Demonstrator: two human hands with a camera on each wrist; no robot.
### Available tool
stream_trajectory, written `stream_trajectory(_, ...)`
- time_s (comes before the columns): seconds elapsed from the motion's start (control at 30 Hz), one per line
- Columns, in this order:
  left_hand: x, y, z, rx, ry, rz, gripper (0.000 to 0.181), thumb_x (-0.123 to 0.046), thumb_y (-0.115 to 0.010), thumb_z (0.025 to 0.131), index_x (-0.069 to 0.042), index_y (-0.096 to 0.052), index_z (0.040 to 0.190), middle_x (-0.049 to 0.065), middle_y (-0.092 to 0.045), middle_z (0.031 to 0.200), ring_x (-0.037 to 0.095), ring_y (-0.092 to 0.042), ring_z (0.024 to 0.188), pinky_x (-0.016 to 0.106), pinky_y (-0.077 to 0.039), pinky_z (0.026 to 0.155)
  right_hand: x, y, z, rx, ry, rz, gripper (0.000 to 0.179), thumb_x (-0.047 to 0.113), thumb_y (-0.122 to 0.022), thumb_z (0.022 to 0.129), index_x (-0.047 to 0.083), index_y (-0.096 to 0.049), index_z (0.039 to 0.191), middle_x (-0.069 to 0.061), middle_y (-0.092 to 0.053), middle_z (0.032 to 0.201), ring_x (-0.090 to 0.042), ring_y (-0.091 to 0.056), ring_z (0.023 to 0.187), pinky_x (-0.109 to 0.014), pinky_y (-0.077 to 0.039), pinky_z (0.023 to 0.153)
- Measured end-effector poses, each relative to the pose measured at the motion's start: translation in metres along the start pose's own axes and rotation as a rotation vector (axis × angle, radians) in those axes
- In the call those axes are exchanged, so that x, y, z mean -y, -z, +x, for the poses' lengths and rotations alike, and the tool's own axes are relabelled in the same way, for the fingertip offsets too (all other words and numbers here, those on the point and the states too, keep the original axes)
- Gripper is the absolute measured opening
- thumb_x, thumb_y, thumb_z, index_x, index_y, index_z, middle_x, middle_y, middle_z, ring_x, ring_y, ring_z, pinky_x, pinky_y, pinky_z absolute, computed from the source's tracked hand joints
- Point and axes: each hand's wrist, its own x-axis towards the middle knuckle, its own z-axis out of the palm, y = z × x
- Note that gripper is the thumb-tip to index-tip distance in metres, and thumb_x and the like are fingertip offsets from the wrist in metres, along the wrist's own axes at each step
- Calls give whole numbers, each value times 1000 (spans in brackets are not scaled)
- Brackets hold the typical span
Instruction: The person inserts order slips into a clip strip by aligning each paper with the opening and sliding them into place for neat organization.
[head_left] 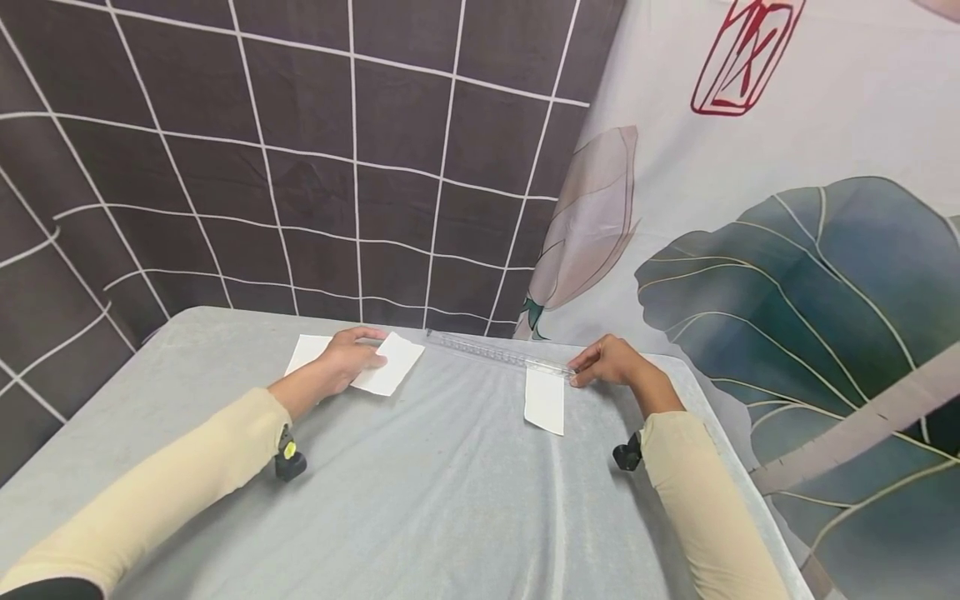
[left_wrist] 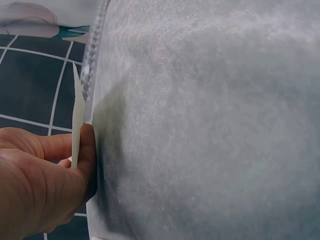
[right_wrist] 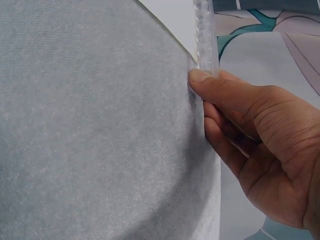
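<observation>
Closest to the viewer, two cream sleeves [head_left: 165, 475] reach in from either side over a pale grey cloth [head_left: 420, 500], each with a small black device [head_left: 290, 458] at the cuff. Beyond them, toward the right, a flat white card [head_left: 544, 400] lies lengthwise away from the viewer, its far end meeting a clear ridged strip [head_left: 487, 350]; which of the two is on top I cannot tell.

Farther out, the left hand [head_left: 347, 358] pinches a held card [head_left: 392, 367] between thumb and fingers. Seen edge-on in the left wrist view, this card is raised, and in the head view it points right and slightly away. To the left of that hand, partly hidden by it, is another card [head_left: 303, 350].

From the left fingers, the strip lies to the right; its left end is just beside the held card's far corner. The right hand [head_left: 611, 362] is the nearer one, pinching the strip's right end with thumb and fingers. The strip's long axis runs left to right along the table's far edge, its left end slanting away.

Behind hang a dark gridded curtain [head_left: 300, 192] and a pale printed one.
</observation>
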Motion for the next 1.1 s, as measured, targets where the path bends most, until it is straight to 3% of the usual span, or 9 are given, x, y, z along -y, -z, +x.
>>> stream_trajectory(0.23, -2, -7, 4, -4, 8, -4, 65, 4, -65, 104, 1, -46, 166, 35, -50, 167, 48, -62, 144, 49, -57, 123, 0, 0, -1, -11, 12, -15, 30, 14, -100, 84, 7, -90, 111, -8, -88, 104, -13, -72, 92, -26, -60, 83)
stream_trajectory(0.5, -4, -14, 7, 13, 20, -16, 65, 4, -65, 105, 2, -44, 167, 35, -49, 168, 50, -57, 152, 53, -54, 129, -2, 0, 1, 5, 5, -13, 30, 15, -100, 84, 8, -91, 111, -8, -88, 105, -16, -72, 94, -29, -61, 85)
stream_trajectory(1.1, -5, -19, 17, 15, 30, -37, 62, 2, -66, 106, 3, -46, 165, 34, -48, 167, 50, -55, 154, 53, -54, 130, -2, 0, 0, -1, 10, 2, 29, 14, -100, 84, 8, -90, 111, -8, -89, 105, -14, -74, 92, -31, -63, 87)
